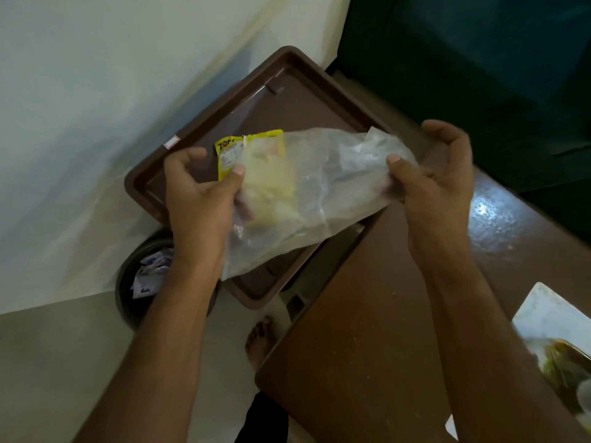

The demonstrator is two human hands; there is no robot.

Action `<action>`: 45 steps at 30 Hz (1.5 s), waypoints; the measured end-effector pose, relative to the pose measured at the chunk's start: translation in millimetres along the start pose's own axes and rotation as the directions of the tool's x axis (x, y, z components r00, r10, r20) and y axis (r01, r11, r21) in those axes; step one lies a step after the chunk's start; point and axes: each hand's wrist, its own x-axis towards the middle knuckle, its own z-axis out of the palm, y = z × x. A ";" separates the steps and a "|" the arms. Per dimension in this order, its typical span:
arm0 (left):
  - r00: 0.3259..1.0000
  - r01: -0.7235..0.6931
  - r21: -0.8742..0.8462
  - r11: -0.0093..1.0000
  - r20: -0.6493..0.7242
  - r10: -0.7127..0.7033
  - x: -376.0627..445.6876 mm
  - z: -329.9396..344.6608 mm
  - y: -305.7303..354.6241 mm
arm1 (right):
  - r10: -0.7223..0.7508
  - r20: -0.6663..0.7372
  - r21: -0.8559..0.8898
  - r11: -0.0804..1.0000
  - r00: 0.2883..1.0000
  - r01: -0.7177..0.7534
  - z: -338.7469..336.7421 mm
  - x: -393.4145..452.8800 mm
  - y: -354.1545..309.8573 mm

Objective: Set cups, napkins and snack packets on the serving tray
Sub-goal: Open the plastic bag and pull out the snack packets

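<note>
Snack packets [248,148], yellow and printed, sit inside a clear plastic bag [313,193] that we hold in the air directly above the brown serving tray [204,123]. The bag's long axis runs across us, from one hand to the other, tilted a little so that the right end is higher. The yellow packets are bunched at the left end, so our left hand [198,193] is the nearer one to them. Its thumb presses on the front of the bag right at the packets while its fingers curl behind the plastic. Our right hand [435,183] pinches the far, emptier end of the bag between thumb and palm, with the other fingers curled loosely and spread above it. We judge that the coming move is a short drop or a draw-out, since the tray lies straight beneath the bag and its floor looks bare where we can see it. The tray overhangs the corner of the brown table [367,314] and its near edge is hidden behind the bag. How many packets the bag holds we cannot tell, for the plastic is cloudy and motion blurs it. No cups or napkins can be made out. A dark bin [137,282] with crumpled paper stands on the floor below the left wrist.
</note>
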 end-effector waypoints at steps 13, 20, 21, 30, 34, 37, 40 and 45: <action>0.935 -0.120 -0.095 0.988 0.322 0.145 -2.2 2.0 19.1 | -0.281 0.312 -0.896 0.231 0.908 0.379 13.8 -15.8 -14.0; 0.887 -0.369 0.205 0.906 0.369 0.278 -17.2 7.2 7.8 | -0.369 0.348 -0.795 0.370 0.861 0.480 24.9 -24.4 8.3; 0.869 -0.459 0.334 0.823 0.359 0.339 -17.1 6.4 3.7 | -0.374 0.305 -0.785 0.422 0.876 0.454 23.4 -26.4 7.1; 0.780 -0.612 0.480 0.628 0.498 0.380 -53.4 34.5 -30.4 | 0.017 -0.030 -0.020 1.000 0.999 -0.018 36.6 -27.2 -10.4; 0.813 -0.401 0.367 0.839 0.564 0.142 -67.9 45.6 -28.5 | 0.239 0.012 0.496 0.842 0.971 -0.214 43.3 -36.9 -10.8; 0.804 0.069 0.090 0.994 0.585 -0.109 -66.6 48.0 -16.9 | 0.363 0.092 0.633 0.698 0.927 -0.336 44.6 -46.4 -1.8; 0.766 0.415 -0.153 0.897 0.591 -0.253 -62.0 43.9 -7.0 | 0.462 0.219 0.723 0.515 0.859 -0.461 49.8 -57.1 0.9; 0.875 0.418 -0.258 0.871 0.373 -0.309 -53.3 41.4 -14.3 | 0.403 0.286 0.495 0.715 0.870 -0.494 54.7 -71.9 2.6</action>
